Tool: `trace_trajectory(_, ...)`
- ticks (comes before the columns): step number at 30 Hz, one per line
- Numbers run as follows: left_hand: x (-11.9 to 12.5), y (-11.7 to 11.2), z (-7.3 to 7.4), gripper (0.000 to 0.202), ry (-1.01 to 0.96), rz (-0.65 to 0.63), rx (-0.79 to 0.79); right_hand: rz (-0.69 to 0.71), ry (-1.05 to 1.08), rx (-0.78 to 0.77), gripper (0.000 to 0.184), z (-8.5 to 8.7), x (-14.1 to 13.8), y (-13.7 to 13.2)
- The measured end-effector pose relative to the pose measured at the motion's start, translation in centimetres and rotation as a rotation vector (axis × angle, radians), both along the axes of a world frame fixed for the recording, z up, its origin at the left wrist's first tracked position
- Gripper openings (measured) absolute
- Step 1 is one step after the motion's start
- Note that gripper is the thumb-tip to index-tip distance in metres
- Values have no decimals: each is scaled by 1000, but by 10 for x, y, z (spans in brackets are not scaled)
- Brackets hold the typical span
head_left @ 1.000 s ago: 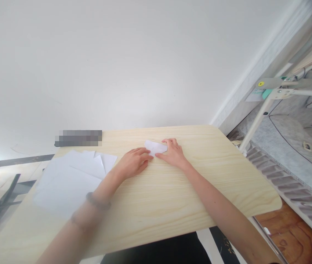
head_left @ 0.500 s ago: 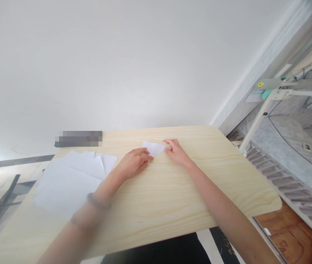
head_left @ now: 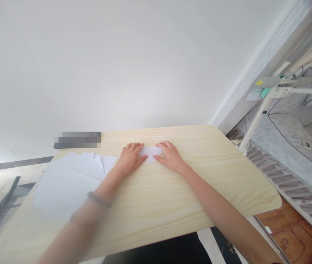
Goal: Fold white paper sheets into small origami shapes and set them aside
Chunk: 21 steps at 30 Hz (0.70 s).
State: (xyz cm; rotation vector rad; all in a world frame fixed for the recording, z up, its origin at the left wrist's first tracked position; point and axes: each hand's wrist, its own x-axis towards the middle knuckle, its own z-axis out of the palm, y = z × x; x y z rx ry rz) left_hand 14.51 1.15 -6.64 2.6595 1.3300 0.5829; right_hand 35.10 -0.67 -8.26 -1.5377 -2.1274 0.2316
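Note:
A small folded piece of white paper point(head_left: 151, 153) lies at the middle of the wooden table, its lower part tapering toward me. My left hand point(head_left: 131, 157) grips its left end, thumb at the lower edge and fingers curled at the upper corner. At the right end, my right hand point(head_left: 169, 155) holds it the same way, between thumb and fingers. Parts of the paper's two ends are hidden under the fingers. A dark bracelet point(head_left: 99, 200) circles my left wrist.
Several loose white sheets point(head_left: 65, 183) spread over the table's left side, partly beneath my left forearm. A blurred-out dark object point(head_left: 77, 140) sits at the back left edge. The wooden table point(head_left: 213, 161) meets a white wall; a white metal frame point(head_left: 257, 121) stands at right.
My left hand has shifted left to the paper's left end, and my right hand has closed on its right end. The paper has turned and now points toward me.

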Motion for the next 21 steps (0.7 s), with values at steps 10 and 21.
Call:
trace_trajectory(10, -1, 3, -4, 43, -42, -16, -4, 49, 75, 63, 38, 6, -2, -4)
trace_trajectory(21, -1, 3, 8, 20, -109, -113, -43, 134, 268, 54, 19, 9, -4, -1)
